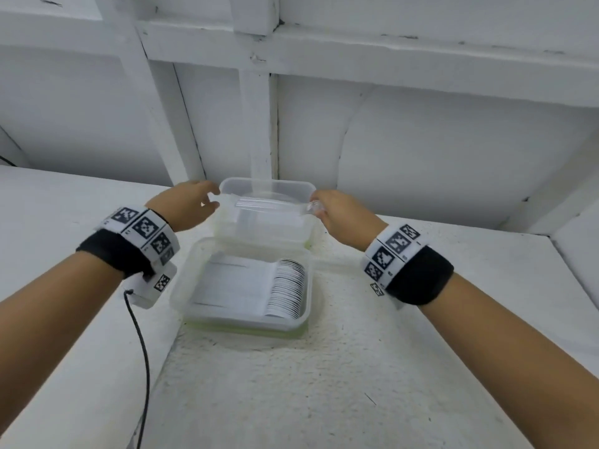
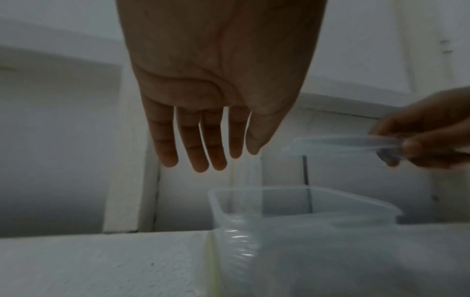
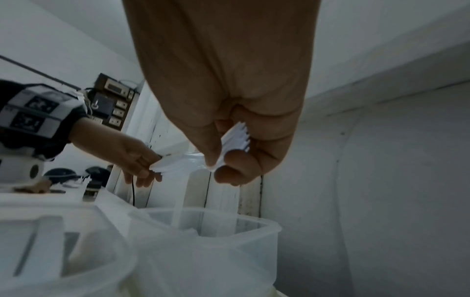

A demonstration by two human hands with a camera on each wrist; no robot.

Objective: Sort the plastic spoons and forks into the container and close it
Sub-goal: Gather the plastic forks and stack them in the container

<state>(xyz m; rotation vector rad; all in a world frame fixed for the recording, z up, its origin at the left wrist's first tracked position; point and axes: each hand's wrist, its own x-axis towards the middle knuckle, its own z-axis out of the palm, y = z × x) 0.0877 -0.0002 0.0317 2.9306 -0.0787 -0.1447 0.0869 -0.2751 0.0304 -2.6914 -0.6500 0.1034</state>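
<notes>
A bundle of white plastic forks (image 1: 272, 204) hangs level over the far translucent container (image 1: 269, 181), which stands against the wall. My right hand (image 1: 319, 209) pinches its tined end (image 3: 236, 138) between thumb and fingers. At the bundle's other end (image 3: 165, 162), my left hand (image 1: 207, 202) has its fingers (image 2: 198, 140) straight, their tips at the handles. The near translucent container (image 1: 181, 280) holds a neat row of white spoons (image 1: 288, 286). In the left wrist view the forks (image 2: 343, 142) sit above the far container's rim (image 2: 305, 188). No lid is visible.
Both containers stand on a rough white surface (image 1: 291, 384) with a raised white ledge (image 1: 64, 205) on the left. A white panelled wall (image 1: 421, 140) rises close behind. A black cable (image 1: 142, 351) hangs from my left wrist. A switchboard (image 3: 112, 100) hangs at far left.
</notes>
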